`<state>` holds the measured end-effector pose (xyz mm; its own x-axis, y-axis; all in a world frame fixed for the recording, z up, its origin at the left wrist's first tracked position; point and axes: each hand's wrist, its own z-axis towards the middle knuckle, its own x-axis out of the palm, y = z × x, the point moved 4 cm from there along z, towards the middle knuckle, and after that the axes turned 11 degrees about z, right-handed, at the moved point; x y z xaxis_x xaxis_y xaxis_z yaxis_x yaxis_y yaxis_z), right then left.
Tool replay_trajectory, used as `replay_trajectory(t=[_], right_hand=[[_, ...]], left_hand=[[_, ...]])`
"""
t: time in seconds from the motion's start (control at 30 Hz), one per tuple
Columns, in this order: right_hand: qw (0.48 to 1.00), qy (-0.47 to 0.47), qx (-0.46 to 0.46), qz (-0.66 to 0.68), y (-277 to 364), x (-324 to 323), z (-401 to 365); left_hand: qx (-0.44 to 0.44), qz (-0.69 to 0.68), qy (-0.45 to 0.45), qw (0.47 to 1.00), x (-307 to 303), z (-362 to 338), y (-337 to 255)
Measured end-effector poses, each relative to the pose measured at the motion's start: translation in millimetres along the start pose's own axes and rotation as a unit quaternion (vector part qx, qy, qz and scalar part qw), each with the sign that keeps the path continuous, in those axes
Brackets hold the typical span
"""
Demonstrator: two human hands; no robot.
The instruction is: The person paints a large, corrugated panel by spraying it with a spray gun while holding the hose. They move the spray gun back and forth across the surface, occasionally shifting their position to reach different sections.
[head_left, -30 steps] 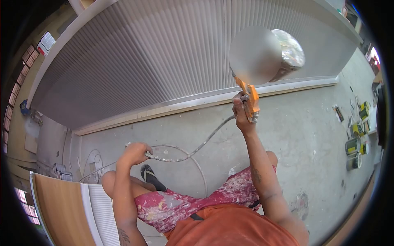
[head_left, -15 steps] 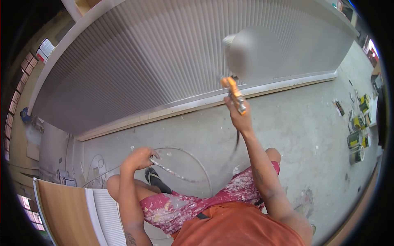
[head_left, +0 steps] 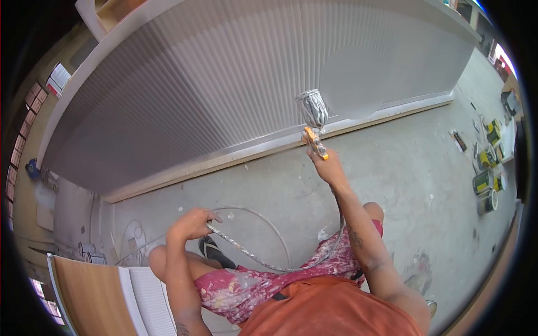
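Observation:
My right hand is closed round the grip of a spray gun with an orange body. On top of the gun sits a paint-streaked metal cup, held close to the lower part of a large grey ribbed panel. From the gun a paint-spattered hose loops down across my lap to the left. My left hand is closed round this hose, above my left knee. A smooth grey round patch covers some of the ribs beside the cup.
Several paint cans stand on the concrete floor at the right. A wooden and white ribbed piece is at the lower left. More cans are near it. A pale ledge runs along the panel's base.
My right hand has lowered the spray gun slightly, and its cup, blurred before, now shows clearly. The hose has swung to the right below the gun. My left hand has shifted slightly down.

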<state>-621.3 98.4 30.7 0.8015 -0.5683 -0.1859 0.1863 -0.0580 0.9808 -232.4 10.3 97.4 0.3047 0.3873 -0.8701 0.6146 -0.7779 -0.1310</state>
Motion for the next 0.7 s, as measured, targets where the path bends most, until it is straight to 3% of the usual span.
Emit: replay_trajectory(t=[0.1, 0.2, 0.33, 0.43, 0.53, 0.6, 0.67, 0.7], right_hand=[[0.996, -0.036, -0.074, 0.026, 1, 0, 6], [0.954, -0.102, -0.249, 0.130, 50, -15, 16], [0.913, -0.137, -0.314, 0.223, 71, -29, 27], [0.936, -0.124, -0.272, 0.188, 56, -33, 32], [0.975, -0.096, -0.175, 0.102, 21, -30, 29], [0.987, -0.073, -0.127, 0.058, 2, -28, 21], [0.999, -0.031, -0.015, -0.027, -19, -24, 14], [0.999, -0.032, -0.017, -0.028, -20, -24, 14]], left_hand=[[-0.004, 0.001, -0.010, 1.000, -3, 0, -2], [0.002, 0.033, -0.037, 0.999, 15, 6, 18], [-0.028, 0.050, -0.047, 0.997, 18, 6, 26], [-0.049, 0.053, -0.054, 0.996, 11, 2, 23], [-0.032, 0.054, -0.046, 0.997, 5, 2, 15], [0.015, 0.031, -0.039, 0.999, 7, 3, 7], [0.032, 0.009, -0.043, 0.998, 7, 3, 4], [0.049, -0.014, -0.047, 0.998, 6, 3, 1]])
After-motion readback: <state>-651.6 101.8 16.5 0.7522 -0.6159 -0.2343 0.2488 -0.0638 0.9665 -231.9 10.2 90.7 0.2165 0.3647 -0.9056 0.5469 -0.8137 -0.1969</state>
